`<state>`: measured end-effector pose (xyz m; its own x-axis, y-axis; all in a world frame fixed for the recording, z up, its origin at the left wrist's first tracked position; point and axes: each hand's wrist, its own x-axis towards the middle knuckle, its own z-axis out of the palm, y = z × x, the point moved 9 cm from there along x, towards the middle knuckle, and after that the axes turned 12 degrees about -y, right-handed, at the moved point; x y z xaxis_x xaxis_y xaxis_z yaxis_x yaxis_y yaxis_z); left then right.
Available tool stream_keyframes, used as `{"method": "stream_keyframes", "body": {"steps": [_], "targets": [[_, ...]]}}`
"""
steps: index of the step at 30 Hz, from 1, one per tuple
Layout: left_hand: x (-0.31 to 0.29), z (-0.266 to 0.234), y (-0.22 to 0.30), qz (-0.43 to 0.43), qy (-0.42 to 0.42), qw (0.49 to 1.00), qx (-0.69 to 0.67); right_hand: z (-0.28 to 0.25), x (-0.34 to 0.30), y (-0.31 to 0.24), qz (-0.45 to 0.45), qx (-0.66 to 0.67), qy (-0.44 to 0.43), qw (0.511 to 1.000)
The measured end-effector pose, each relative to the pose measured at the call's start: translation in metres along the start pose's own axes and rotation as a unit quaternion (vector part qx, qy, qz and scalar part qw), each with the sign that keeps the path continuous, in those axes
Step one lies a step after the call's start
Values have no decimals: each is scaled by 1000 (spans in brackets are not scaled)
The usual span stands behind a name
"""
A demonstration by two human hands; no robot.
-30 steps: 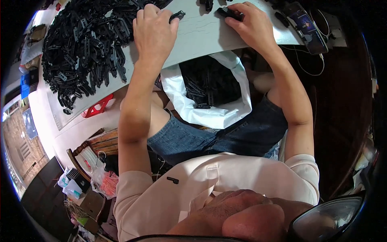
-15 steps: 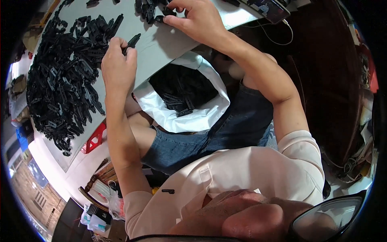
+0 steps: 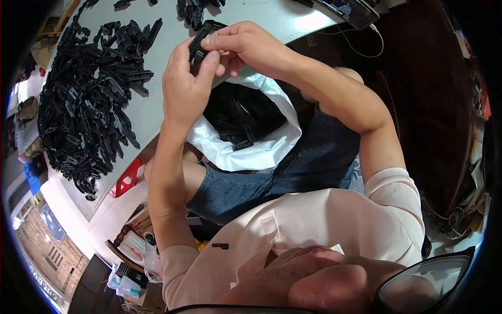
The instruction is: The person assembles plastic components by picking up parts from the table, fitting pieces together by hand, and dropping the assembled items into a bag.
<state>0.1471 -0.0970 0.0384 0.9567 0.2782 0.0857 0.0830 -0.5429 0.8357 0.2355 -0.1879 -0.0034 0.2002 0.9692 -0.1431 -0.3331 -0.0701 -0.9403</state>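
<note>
Over the table's near edge, both hands meet around a black plastic part [image 3: 199, 46]. My left hand [image 3: 184, 86] grips it between thumb and fingers, which are closed. From the right, my right hand [image 3: 251, 46] pinches the same part with its thumb and forefinger; whether it holds a second small piece there is hidden. A large heap of similar black plastic parts [image 3: 86, 110] covers the table's left side. Beyond my hands lies a smaller cluster of black parts [image 3: 193, 13]. Below them, a white bag [image 3: 222, 155] stands open between my legs, with black parts inside.
The pale table [image 3: 266, 18] ends just above the bag. A phone [image 3: 351, 11] with a lit screen sits at its far right, with a white cable [image 3: 380, 44] hanging from it. Under the table's left edge is a red plastic object [image 3: 125, 179].
My left hand has moved right from beside the heap, carrying a black part. My right hand has come back toward me from the smaller cluster, and the two now meet.
</note>
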Motion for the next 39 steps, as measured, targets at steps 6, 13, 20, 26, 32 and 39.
{"method": "stream_keyframes", "body": {"steps": [6, 13, 20, 26, 32, 39], "targets": [[-5, 0, 8, 89, 35, 985, 140, -4, -9, -4, 8, -90, 36, 995], [-13, -8, 5, 70, -6, 993, 100, 2, -5, -6, -38, -115, 65, 991], [-23, -7, -3, 29, -86, 996, 10, 16, 0, 2, 2, -135, -29, 990], [-28, -12, 7, 97, -95, 984, 118, 24, 0, 3, 4, -152, -68, 986], [-41, -83, -23, -41, 15, 948, 316, 26, -4, -19, -17, -494, -30, 869], [-47, -90, -49, -85, -19, 893, 442, -16, -2, -49, -54, -614, 234, 752]]}}
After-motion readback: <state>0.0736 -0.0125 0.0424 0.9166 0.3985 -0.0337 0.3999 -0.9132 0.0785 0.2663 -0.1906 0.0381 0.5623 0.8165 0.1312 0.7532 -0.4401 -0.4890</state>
